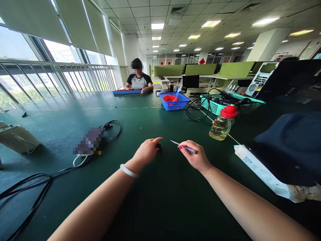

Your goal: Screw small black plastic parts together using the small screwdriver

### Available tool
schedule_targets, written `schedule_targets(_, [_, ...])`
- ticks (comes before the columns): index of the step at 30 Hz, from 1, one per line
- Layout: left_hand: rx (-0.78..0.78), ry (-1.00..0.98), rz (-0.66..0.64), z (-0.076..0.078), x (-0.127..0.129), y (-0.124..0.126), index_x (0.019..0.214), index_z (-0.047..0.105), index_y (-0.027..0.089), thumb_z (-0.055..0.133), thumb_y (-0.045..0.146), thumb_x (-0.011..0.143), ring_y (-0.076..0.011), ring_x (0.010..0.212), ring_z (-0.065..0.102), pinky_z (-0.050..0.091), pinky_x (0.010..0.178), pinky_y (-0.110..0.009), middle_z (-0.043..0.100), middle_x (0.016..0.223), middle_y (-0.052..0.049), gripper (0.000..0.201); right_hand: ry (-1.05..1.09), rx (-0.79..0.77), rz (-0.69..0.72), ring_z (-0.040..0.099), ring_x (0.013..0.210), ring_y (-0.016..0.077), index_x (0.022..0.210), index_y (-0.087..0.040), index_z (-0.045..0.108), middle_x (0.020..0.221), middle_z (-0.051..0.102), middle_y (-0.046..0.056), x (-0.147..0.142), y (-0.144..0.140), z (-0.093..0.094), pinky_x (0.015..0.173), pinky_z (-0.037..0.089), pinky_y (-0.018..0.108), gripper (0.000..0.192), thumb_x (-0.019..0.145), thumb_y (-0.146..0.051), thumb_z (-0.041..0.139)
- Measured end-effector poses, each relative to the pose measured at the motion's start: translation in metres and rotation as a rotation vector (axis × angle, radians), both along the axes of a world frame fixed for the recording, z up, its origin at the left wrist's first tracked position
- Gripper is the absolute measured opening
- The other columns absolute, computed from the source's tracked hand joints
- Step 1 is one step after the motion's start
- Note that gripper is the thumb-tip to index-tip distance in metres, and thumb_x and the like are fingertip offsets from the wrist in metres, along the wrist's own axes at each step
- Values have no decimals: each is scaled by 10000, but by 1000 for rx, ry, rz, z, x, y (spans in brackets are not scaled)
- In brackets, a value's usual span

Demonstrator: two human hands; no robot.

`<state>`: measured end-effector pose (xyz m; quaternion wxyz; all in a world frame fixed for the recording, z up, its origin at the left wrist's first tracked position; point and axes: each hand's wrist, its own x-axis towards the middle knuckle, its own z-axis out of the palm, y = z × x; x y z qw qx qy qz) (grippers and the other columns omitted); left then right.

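My right hand (195,154) grips a slim pen-shaped tool (192,150) between thumb and fingers. Its thin, pointed silver tip angles left toward my other hand; its exact kind is not clear. A little to the left is my left hand (147,149), with a white band on the wrist. One of its digits stretches out to the right, while the others curl around a small black object (158,146), mostly hidden by the hand. A narrow gap separates the tool's tip from my left hand. Both hands are just above or on the dark green table (160,201).
To the right are a red-lidded bottle (222,125), a white tissue pack (263,170) and dark blue cloth (291,137). A blue basket (174,104) and a teal basket (213,106) with cables stand farther back. Cables lie left. Another person (139,80) sits across, behind a blue tray (127,92).
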<state>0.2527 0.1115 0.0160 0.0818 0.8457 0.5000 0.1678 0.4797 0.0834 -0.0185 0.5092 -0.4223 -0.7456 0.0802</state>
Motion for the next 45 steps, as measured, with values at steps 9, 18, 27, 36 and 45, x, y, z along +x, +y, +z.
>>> schedule_targets(9, [-26, -205, -62, -34, 3, 19, 1392, 477, 265, 567, 125, 846, -220, 1199, 586, 459, 1046, -385, 624, 1318, -65, 571, -107, 71, 143, 608, 643, 168, 771, -244, 614, 704, 691, 6, -16, -5, 5, 781, 452, 377, 217, 946, -304, 501])
schedule_targets(18, [-16, -243, 44, -42, 1, 22, 1349, 520, 205, 655, 181, 779, -261, 1156, 566, 438, 1043, -447, 702, 1132, -73, 586, -246, 90, 274, 608, 649, 163, 815, -252, 622, 746, 717, -7, -19, -9, 5, 858, 436, 400, 156, 931, -291, 525])
schedule_targets(27, [-23, -215, 12, -40, -1, 23, 1181, 667, 220, 675, 238, 787, -261, 1143, 564, 438, 1032, -412, 715, 1135, -56, 394, -302, 64, 282, 622, 672, 157, 882, -248, 633, 786, 726, -9, -20, -9, 4, 884, 425, 404, 97, 916, -250, 542])
schedule_targets(36, [-68, -196, 38, -39, 0, 23, 1200, 654, 252, 678, 242, 801, -263, 1177, 544, 409, 1047, -441, 709, 1172, -43, 400, -379, 58, 276, 615, 675, 151, 881, -245, 622, 750, 690, -12, -23, -12, 7, 912, 421, 409, 86, 900, -206, 548])
schedule_targets(45, [-48, -205, 7, -40, -2, 22, 1205, 655, 230, 670, 209, 794, -257, 1144, 567, 429, 1033, -417, 712, 1158, -52, 412, -443, 44, 278, 612, 700, 150, 885, -232, 637, 757, 668, -4, -24, -16, 5, 934, 423, 412, 68, 888, -217, 570])
